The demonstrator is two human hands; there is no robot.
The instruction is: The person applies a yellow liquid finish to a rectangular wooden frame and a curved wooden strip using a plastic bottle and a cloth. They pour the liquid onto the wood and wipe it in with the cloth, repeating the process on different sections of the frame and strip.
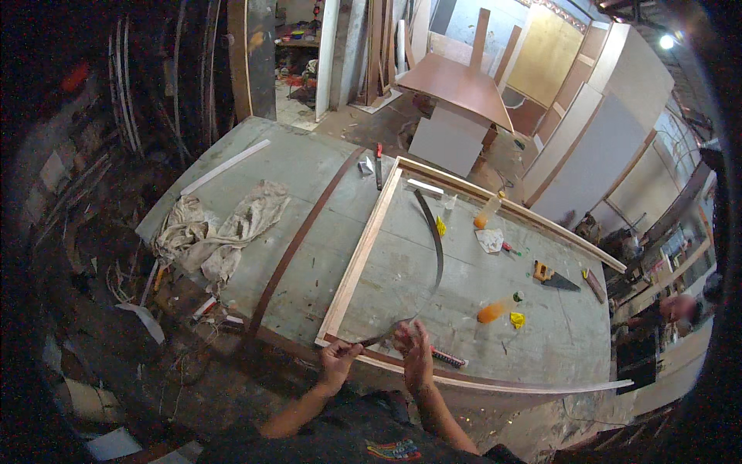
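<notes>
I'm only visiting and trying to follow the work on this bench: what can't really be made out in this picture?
- Head view: how the left hand and right hand grip the dark curved strip; the fingers are too small to tell.
- The small black-and-red tool beside the right hand: too small to identify.
- The person at the right rim: blurred and bent by the lens.
- The left surroundings: too dark.

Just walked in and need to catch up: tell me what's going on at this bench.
A person stands at a workbench holding one end of a long dark strip in both hands. The left hand and right hand grip it at the near edge, and it curves away across a wooden frame. An orange bottle, a hand saw and a cloth lie around.
</notes>
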